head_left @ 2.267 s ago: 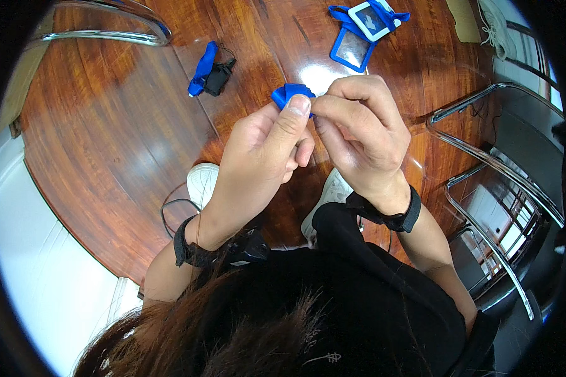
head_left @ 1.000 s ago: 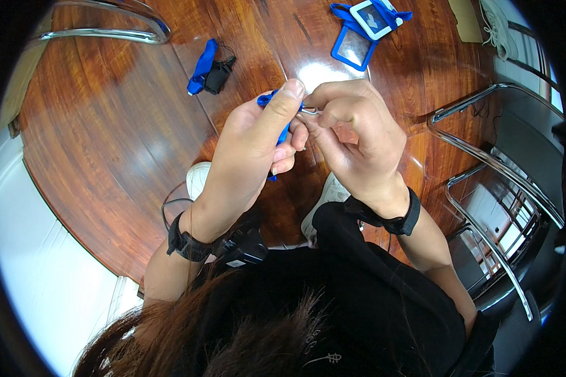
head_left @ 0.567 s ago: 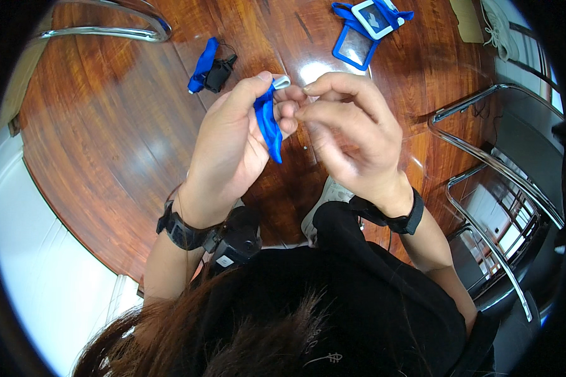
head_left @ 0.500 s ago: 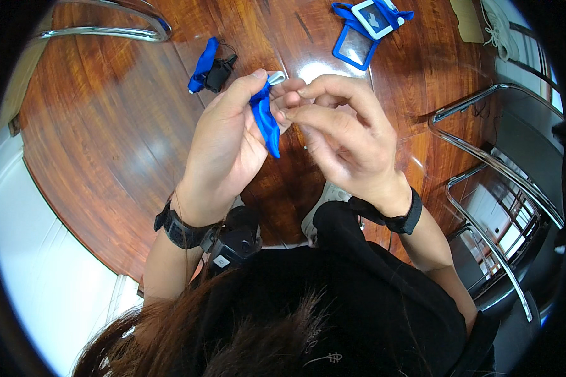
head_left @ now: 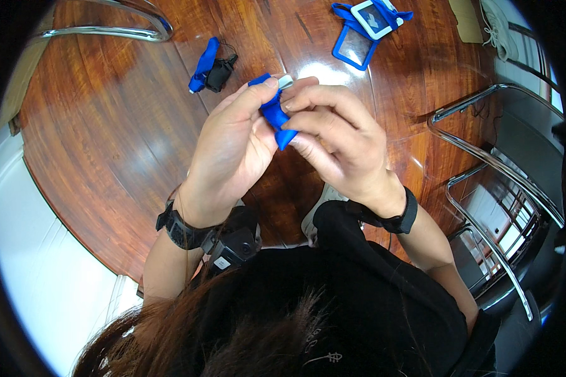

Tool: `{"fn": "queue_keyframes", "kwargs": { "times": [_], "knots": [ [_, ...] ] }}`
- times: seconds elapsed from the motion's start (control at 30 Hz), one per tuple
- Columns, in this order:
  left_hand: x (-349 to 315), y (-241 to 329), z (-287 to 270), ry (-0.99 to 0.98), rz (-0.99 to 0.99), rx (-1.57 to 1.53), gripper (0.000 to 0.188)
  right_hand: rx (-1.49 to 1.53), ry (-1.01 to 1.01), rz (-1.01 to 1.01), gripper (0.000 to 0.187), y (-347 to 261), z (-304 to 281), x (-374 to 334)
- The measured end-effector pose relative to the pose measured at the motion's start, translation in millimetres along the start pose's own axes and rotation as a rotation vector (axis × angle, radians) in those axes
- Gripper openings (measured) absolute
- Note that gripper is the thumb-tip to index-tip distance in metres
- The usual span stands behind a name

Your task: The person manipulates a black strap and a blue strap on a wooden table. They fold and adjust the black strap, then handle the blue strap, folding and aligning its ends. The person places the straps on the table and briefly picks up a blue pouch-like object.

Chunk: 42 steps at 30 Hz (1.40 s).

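Observation:
A blue ribbon-like strap (head_left: 273, 115) with a pale loop or folded end at its top is held between my hands. My left hand (head_left: 229, 144) is closed on it, thumb pressed near the pale end. The thumb and fingers of my right hand (head_left: 349, 144) pinch the strap's lower end, which folds toward that hand. Just beyond my left hand, apart from it, a second blue strap (head_left: 204, 66) lies on the wooden floor beside a small black object (head_left: 219, 74) with a thin cord.
Farther off at the right lie a white-framed badge holder (head_left: 374, 20) and a blue-framed badge holder (head_left: 355, 48) with blue straps. Chrome chair legs (head_left: 484, 151) stand at the right, another chrome frame (head_left: 126, 34) at the far left. A white shoe (head_left: 498, 34) sits at the far right.
The strap's lower end has swung right and my right thumb and fingers have closed on it. The strap's upper part has shifted over my left fingers. Things on the floor have not moved.

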<state>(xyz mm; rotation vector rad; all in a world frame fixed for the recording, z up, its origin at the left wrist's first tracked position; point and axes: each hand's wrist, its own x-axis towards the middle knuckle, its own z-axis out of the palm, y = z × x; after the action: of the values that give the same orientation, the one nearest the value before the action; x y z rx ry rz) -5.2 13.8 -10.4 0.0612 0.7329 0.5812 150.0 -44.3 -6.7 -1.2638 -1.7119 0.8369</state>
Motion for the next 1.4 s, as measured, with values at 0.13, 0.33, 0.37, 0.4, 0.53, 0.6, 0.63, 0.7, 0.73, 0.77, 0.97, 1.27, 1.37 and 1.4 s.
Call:
{"fn": "queue_keyframes", "kwargs": {
  "times": [0.13,0.33,0.37,0.4,0.53,0.6,0.63,0.7,0.73,0.77,0.97,1.27,1.37,1.4],
  "knots": [
    [0,-2,4,-0.061,0.028,-0.01,0.033,0.368,0.097,0.331,0.014,-8,-1,-1],
    [-1,-5,5,-0.109,0.022,0.093,0.038,0.921,0.349,0.561,0.008,-20,6,0],
    [-1,-5,5,-0.103,0.02,0.083,0.036,0.899,0.366,0.559,0.008,-21,7,1],
    [-1,-6,4,-0.108,0.017,0.077,0.035,0.888,0.388,0.569,0.008,-21,7,2],
    [-1,-6,0,-0.106,-0.014,0.054,0.033,0.786,0.498,0.633,0.008,-17,4,5],
    [-1,-7,-1,-0.118,0.006,0.04,0.034,0.701,0.483,0.676,0.009,-15,1,6],
    [-1,-8,-1,-0.15,0.028,0.029,0.035,0.69,0.489,0.672,0.009,-14,0,7],
    [-2,-8,-1,-0.133,0.047,0.092,0.036,0.505,0.462,0.632,0.01,-12,2,8],
    [-2,-7,-1,-0.133,0.065,0.126,0.036,0.407,0.441,0.587,0.011,-12,2,8],
    [-2,-7,-1,-0.127,0.077,0.169,0.036,0.309,0.411,0.55,0.011,-11,3,8],
    [-3,-8,1,-0.063,0.12,0.285,0.037,-0.034,0.393,0.302,0.009,-6,0,8],
    [-3,-12,4,-0.021,0.3,0.581,0.034,-0.101,0.38,0.332,0.008,-8,-2,11],
    [-4,-12,5,-0.007,0.306,0.575,0.034,-0.12,0.345,0.274,0.007,-10,-6,13],
    [-4,-12,4,-0.002,0.311,0.567,0.034,-0.122,0.332,0.249,0.008,-10,-7,13]
  ]
}}
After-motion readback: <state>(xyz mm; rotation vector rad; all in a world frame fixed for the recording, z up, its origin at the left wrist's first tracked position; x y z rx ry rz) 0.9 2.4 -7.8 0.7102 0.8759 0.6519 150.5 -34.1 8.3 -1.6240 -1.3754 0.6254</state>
